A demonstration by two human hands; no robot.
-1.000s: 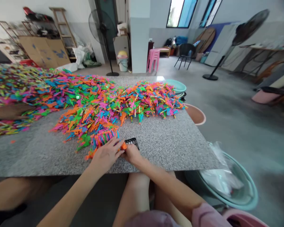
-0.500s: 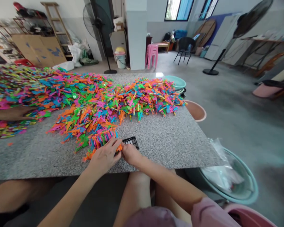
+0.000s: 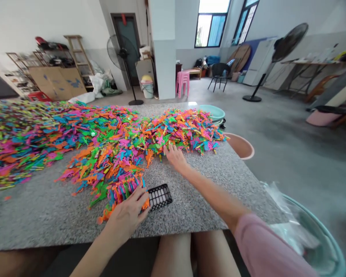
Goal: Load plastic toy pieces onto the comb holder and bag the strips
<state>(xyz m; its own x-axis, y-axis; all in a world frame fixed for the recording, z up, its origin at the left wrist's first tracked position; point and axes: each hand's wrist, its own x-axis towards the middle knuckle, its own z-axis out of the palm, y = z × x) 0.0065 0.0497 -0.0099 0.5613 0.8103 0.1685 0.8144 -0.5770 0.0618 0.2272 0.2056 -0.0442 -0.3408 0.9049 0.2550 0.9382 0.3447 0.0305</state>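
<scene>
A black plastic basket [image 3: 160, 197] with a grid bottom lies near the table's front edge. Its left part is filled by a tight row of small bright plastic toys [image 3: 123, 191]. My left hand [image 3: 129, 209] lies over the right end of this row, fingers and thumb curled about an orange toy [image 3: 146, 203]. Farther forward, my right hand [image 3: 175, 157] reaches the near edge of a big heap of the same toys [image 3: 173, 129]. Its fingers are apart, and I see nothing held in them. Some toys look pistol-shaped.
The speckled stone table [image 3: 196, 192] ends close to my legs. Off its right side stand a teal tub [image 3: 331, 246] with clear plastic bags, a pinkish basin [image 3: 242, 148] and a turquoise basin [image 3: 215, 112]. More heaped pieces [image 3: 20, 134] cover the table's left.
My right hand has left the basket and moved forward to the heap. My left hand has stayed on the row. Another person's hand at far left is gone from view; the camera has tilted up.
</scene>
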